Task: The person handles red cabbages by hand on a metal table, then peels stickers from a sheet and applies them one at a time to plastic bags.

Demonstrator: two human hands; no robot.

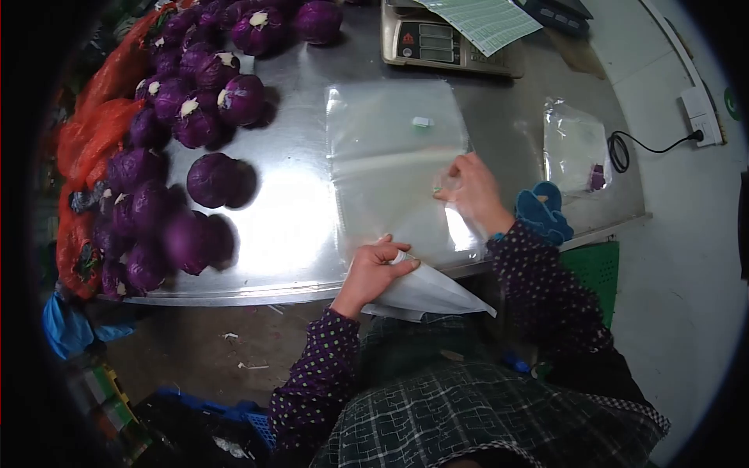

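A stack of clear plastic bags (pixel 382 140) lies flat on the metal table, with a small white-and-green label (pixel 422 122) near its top. At the stack's lower left corner, my left hand (pixel 374 273) is closed on a white sheet (pixel 429 292) that hangs over the table's front edge. My right hand (pixel 470 189) is over the right side of the stack, its thumb and index finger pinched beside a tiny green piece (pixel 437 189). Several purple cabbages (pixel 212 179) are to the left of the bags.
A scale (pixel 429 43) with a printed sheet (pixel 488 22) on it stands at the back. To the right are blue gloves (pixel 540 210), another clear bag (pixel 573 144) and a black cable (pixel 655 142). Red net sacks (pixel 97 144) line the left edge.
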